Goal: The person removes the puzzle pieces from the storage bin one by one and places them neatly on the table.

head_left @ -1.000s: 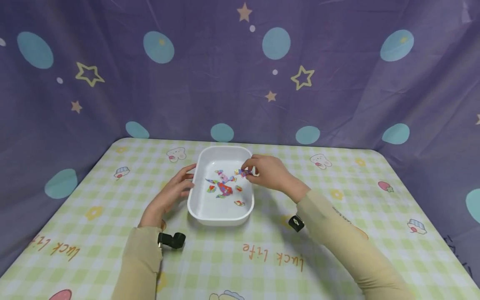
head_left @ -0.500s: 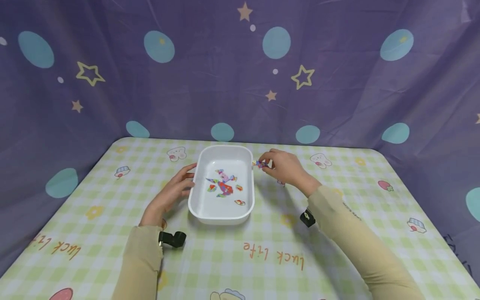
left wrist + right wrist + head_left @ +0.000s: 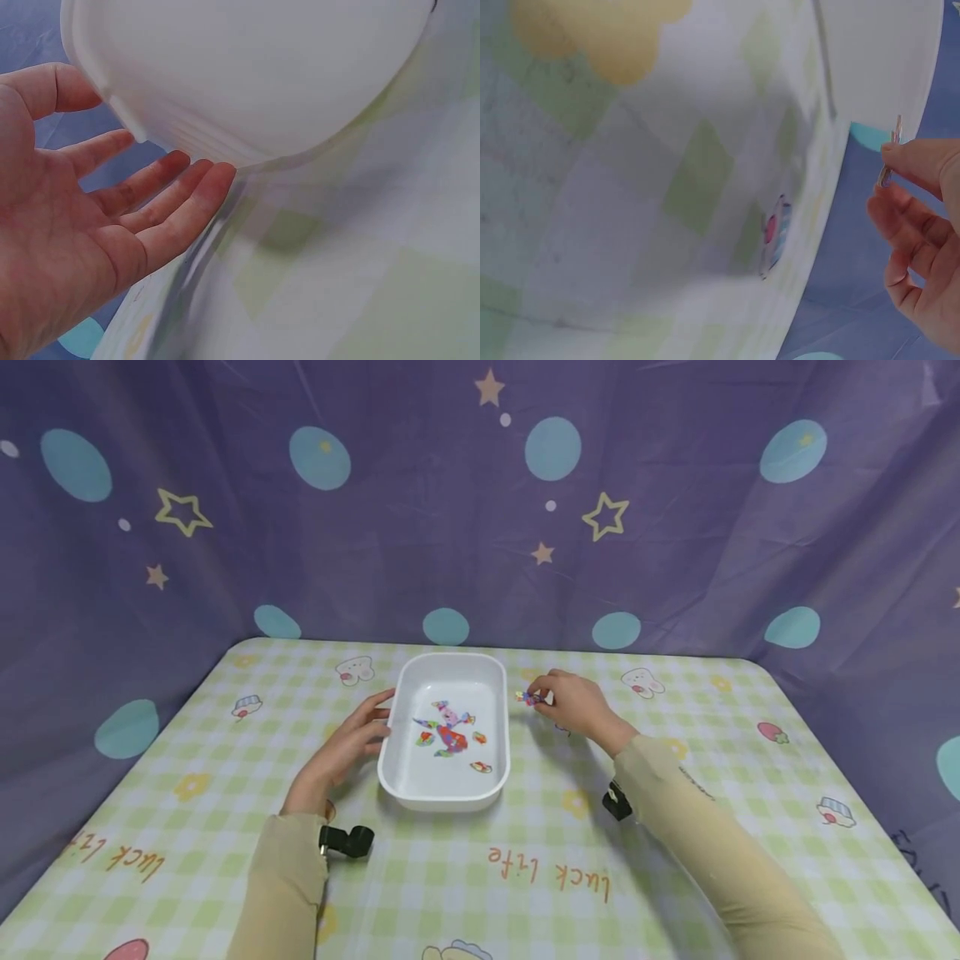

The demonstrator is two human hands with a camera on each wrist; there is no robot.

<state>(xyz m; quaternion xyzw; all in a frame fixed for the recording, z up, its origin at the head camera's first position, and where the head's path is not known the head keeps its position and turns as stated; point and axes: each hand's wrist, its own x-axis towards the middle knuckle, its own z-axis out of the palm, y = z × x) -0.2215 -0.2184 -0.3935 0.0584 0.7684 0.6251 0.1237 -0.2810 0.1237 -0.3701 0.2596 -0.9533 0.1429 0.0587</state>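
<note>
Two hands, apart: the right hand [image 3: 573, 703] pinches a colourful piece [image 3: 528, 698]; the left hand [image 3: 352, 739], loosely spread, touches the white tray [image 3: 408, 772].
Colourful piece: above the worktop [image 3: 420, 877], just right of the white tray.
Good handling: pinch lightly at one edge, steady the white tray.

The head view looks forward and down over the table [image 3: 675, 877]. Both wrist views, closer, share the tray [image 3: 247, 75], upper frame.

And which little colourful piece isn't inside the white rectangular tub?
The small, thin multicoloured piece pinched in the right hand: it's held outside the white rounded-rectangular tub, while the other colourful pieces lie inside.
</note>
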